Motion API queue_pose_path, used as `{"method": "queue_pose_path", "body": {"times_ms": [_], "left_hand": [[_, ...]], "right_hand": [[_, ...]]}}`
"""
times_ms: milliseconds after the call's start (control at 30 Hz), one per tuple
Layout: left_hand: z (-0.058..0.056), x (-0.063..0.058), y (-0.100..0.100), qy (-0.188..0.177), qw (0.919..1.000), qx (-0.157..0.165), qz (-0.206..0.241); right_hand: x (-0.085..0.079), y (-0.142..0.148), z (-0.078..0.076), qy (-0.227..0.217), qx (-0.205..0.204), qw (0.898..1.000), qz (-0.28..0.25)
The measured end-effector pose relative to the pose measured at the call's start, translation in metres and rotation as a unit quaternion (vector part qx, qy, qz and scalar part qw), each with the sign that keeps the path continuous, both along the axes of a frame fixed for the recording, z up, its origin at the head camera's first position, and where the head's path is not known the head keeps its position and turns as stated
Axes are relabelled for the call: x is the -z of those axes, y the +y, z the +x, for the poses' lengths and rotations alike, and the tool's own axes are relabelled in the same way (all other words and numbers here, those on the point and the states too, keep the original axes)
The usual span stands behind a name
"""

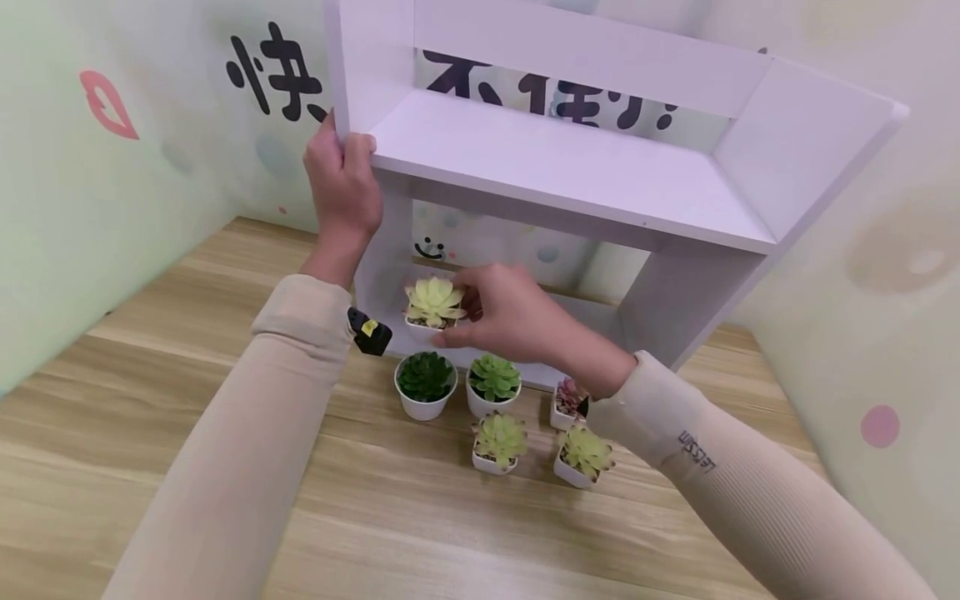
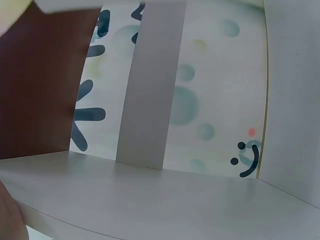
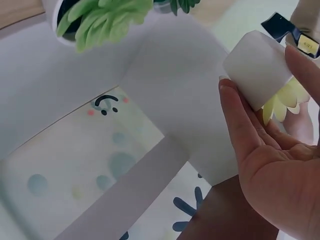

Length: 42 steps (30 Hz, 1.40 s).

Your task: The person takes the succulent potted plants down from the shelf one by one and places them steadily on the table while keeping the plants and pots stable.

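My left hand (image 1: 345, 183) grips the left side panel of a white two-tier shelf (image 1: 555, 179), level with its middle board. In the left wrist view only a sliver of that hand (image 2: 11, 215) shows at the lower left. My right hand (image 1: 517, 312) pinches a pale yellow-green potted succulent (image 1: 433, 300) between thumb and fingers, at the left of the shelf's lower compartment. The right wrist view shows its square white pot (image 3: 257, 70) between the fingertips, with the leaves partly hidden behind the hand.
In front of the shelf on the wooden table (image 1: 420, 533) stand a dark green succulent (image 1: 425, 379), a bright green one (image 1: 493, 377), two pale yellow-green ones, left (image 1: 500, 437) and right (image 1: 585, 452), and a reddish one (image 1: 567, 400) partly behind my right wrist. Walls (image 1: 97, 183) rise behind and beside.
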<state>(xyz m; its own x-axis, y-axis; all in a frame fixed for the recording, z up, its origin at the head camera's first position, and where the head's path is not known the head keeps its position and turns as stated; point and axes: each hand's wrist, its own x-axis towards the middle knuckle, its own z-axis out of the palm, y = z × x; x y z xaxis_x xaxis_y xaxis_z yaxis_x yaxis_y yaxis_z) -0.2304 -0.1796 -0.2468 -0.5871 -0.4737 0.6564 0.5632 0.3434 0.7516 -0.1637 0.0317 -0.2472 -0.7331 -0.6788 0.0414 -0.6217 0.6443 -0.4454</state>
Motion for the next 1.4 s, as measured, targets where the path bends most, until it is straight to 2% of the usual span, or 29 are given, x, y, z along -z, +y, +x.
{"method": "queue_pose_path", "body": {"times_ms": [467,633,867,1233,1400], "left_hand": [[0.002,-0.002,0.001,0.000,1.0000,0.004,-0.002],[0.000,-0.001,0.000,0.003,1.0000,0.002,-0.001],[0.000,0.000,0.000,0.001,1.0000,0.003,0.003],[-0.001,0.000,0.001,-0.001,1.0000,0.003,0.009],[0.000,0.000,0.001,0.003,1.0000,0.002,0.004]], "right_hand": [[0.008,0.005,0.037,-0.018,0.008,1.000,0.016],[0.011,0.005,0.043,-0.029,0.008,1.000,0.007],[0.020,0.007,0.050,-0.022,0.009,1.000,0.006],[0.044,0.007,0.060,-0.030,-0.005,1.000,0.003],[0.053,0.004,0.062,-0.054,-0.008,0.999,0.007]]}}
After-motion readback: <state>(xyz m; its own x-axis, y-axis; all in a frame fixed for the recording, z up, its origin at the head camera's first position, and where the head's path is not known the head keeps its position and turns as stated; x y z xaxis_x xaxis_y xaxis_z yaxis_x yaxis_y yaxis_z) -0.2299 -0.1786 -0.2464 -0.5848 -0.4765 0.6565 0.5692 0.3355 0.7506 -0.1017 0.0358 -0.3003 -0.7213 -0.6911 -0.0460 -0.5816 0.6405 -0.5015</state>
